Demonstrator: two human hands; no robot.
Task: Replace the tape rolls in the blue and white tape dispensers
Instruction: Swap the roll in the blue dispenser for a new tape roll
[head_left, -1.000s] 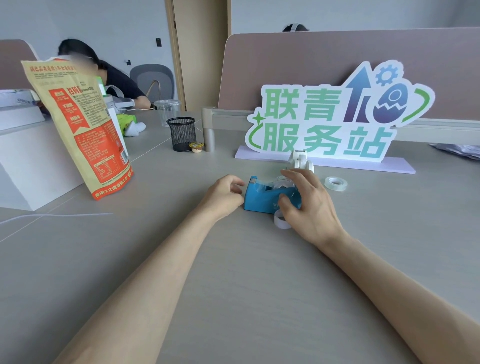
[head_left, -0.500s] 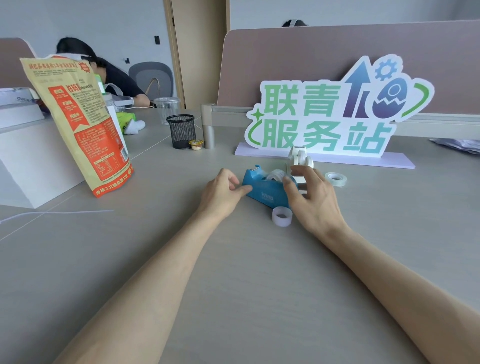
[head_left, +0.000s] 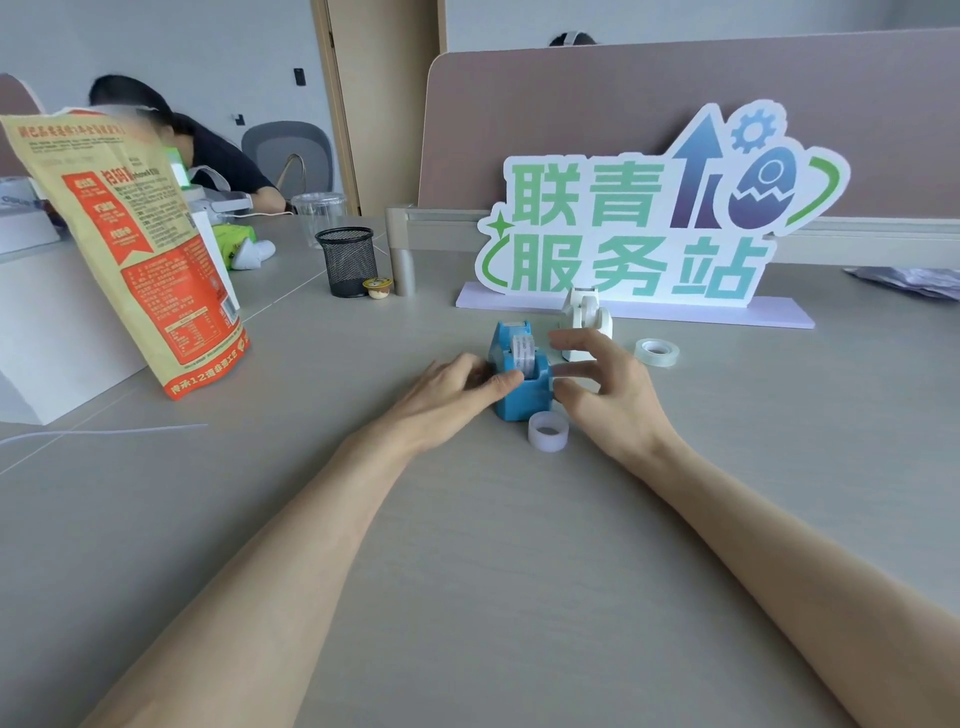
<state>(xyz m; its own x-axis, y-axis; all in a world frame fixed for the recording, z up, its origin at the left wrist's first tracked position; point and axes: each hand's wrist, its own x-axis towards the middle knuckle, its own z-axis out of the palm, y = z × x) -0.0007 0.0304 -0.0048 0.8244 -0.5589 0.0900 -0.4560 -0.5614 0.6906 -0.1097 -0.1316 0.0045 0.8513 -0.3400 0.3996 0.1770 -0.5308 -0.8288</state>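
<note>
The blue tape dispenser (head_left: 522, 397) stands on the desk end-on to me, with a tape roll (head_left: 523, 353) seated in its slot. My left hand (head_left: 452, 389) grips its left side, thumb across the near top edge. My right hand (head_left: 605, 395) is at its right side, fingers spread and touching it. A small translucent roll (head_left: 547, 431) lies flat just in front of the dispenser. The white tape dispenser (head_left: 586, 322) stands behind my right fingers, partly hidden. Another clear roll (head_left: 656, 352) lies flat to its right.
A large sign on a flat base (head_left: 634, 312) stands behind the dispensers. A black mesh pen cup (head_left: 347, 262) and a small lidded cup (head_left: 377, 288) sit at back left. An orange snack bag (head_left: 130, 249) leans at the left. A person sits at the far left desk.
Both hands have turned the blue dispenser from side-on to end-on, its cutter end now pointing away. The small roll in front of it has stayed where it was.
</note>
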